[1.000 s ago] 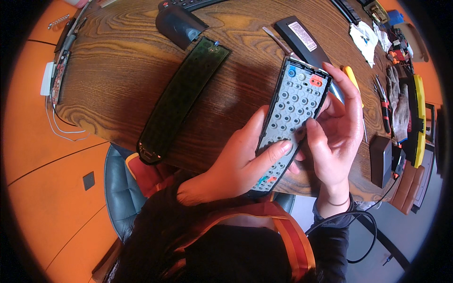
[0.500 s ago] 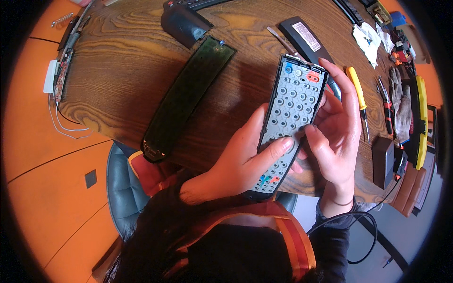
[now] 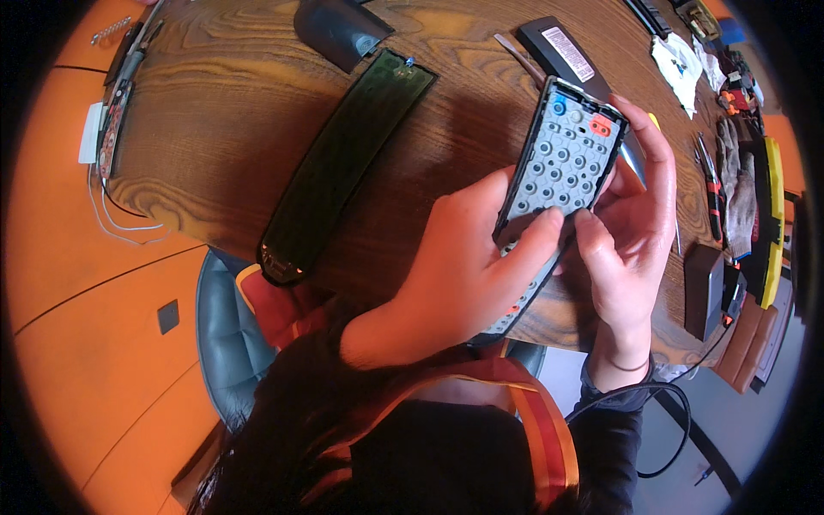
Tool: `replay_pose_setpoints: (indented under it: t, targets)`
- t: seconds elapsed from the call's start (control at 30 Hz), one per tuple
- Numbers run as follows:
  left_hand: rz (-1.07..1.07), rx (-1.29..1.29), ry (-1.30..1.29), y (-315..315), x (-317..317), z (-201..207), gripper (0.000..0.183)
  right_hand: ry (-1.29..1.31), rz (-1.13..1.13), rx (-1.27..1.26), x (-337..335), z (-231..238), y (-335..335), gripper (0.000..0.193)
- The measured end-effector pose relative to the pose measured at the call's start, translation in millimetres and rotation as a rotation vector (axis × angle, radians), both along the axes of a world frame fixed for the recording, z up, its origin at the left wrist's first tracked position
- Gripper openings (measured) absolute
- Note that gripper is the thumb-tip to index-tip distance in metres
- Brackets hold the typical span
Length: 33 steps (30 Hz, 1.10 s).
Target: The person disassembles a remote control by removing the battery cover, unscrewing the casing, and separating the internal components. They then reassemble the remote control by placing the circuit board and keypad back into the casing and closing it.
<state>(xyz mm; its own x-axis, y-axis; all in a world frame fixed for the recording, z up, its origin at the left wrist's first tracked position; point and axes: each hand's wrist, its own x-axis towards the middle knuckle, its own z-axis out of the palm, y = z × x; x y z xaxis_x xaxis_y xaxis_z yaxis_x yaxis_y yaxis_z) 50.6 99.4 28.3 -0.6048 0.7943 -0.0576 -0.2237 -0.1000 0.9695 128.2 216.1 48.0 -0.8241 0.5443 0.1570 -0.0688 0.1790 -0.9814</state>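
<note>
Both my hands hold an opened remote control (image 3: 558, 159), its grey rubber keypad facing up in a black shell. The pad has rows of round bumps, with blue and red spots at the far end. My left hand (image 3: 463, 266) wraps the near left side, its thumb pressed on the keypad's middle. Around the right edge closes my right hand (image 3: 631, 232), thumb on the keypad beside the other thumb and index finger at the far corner. To the left lies a long green circuit board (image 3: 343, 163) on the wooden table (image 3: 206, 112). My left hand covers part of the near end.
Beyond the remote lie a black cover with a white label (image 3: 566, 56) and a thin metal tool (image 3: 519, 58). A black curved piece (image 3: 339, 30) sits past the board. Red-handled pliers (image 3: 712, 193), gloves (image 3: 740, 202) and a black box (image 3: 704, 292) line the right side.
The remote and both hands have shifted slightly right and away from me. My left thumb has slid farther up the keypad, close to the right thumb.
</note>
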Motion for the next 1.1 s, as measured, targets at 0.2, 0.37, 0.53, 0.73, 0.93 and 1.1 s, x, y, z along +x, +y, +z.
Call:
replay_pose_setpoints:
  t: [0.2,0.37,0.53,0.73,0.93,1.1]
  targets:
    - [0.036,-0.018,0.128,5,-4,0,0.016,0.021,-0.01,0.025,0,-4,2,0.067]
    - [-0.061,0.01,-0.165,7,-8,-6,0.019,0.003,0.067,-0.047,-1,-9,10,0.065]
    - [-0.237,0.067,-0.573,-12,-15,-10,0.036,0.051,-0.077,0.003,1,-8,21,0.063]
    - [-0.299,0.032,-0.608,-34,-19,-10,0.053,-0.03,-0.1,0.012,1,-10,22,0.058]
    - [-0.276,-0.059,-0.407,-31,-16,-5,0.064,-0.049,-0.106,0.023,0,-13,24,0.057]
    - [-0.252,-0.041,-0.436,-31,-15,-1,0.06,-0.083,-0.119,0.027,3,-13,26,0.057]
